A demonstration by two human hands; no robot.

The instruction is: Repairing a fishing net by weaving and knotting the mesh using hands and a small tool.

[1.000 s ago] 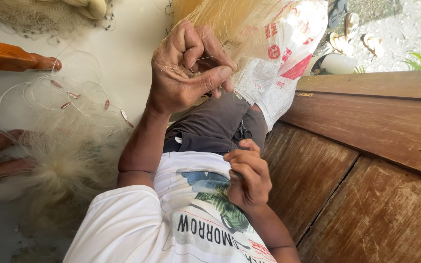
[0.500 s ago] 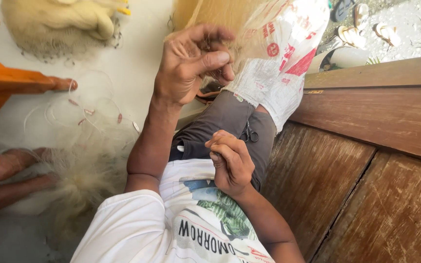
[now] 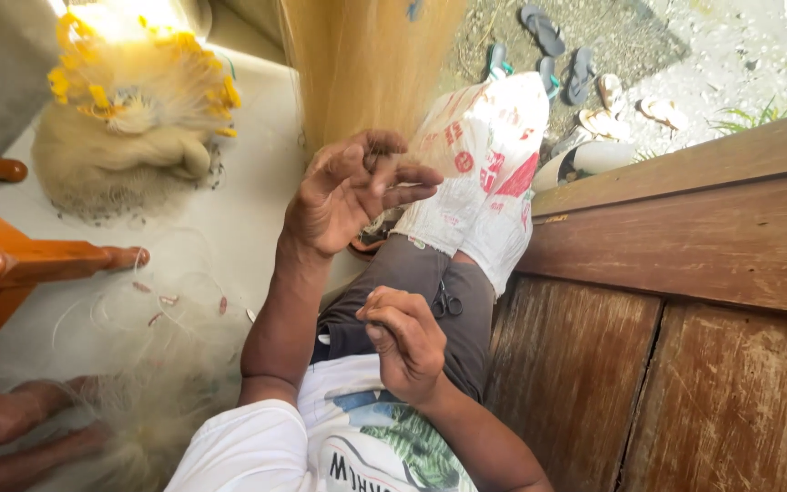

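left hand (image 3: 352, 196): raised above the lap, fingers spread and curled, thumb near fingertips; seems to pinch fine net strands, too thin to tell for sure
right hand (image 3: 404, 342): lower, over the shirt edge, fingers curled in with thumb against forefinger; whether it grips a thread cannot be told
hanging net (image 3: 371, 64): pale yellow fine mesh, drops straight down just beyond the left hand
scissors (image 3: 448, 301): small, dark, lying on the grey shorts just beside the right hand
printed sack (image 3: 485, 173): white with red marks, draped over the knees, past the left hand on the wall side
wooden wall (image 3: 685, 301): brown panels, right of the sack
net heap with yellow floats (image 3: 134, 118): on the pale floor, well apart from the left hand
loose net (image 3: 152, 364): spread on the floor beside the left forearm
sandals (image 3: 562, 55): on the ground beyond the sack
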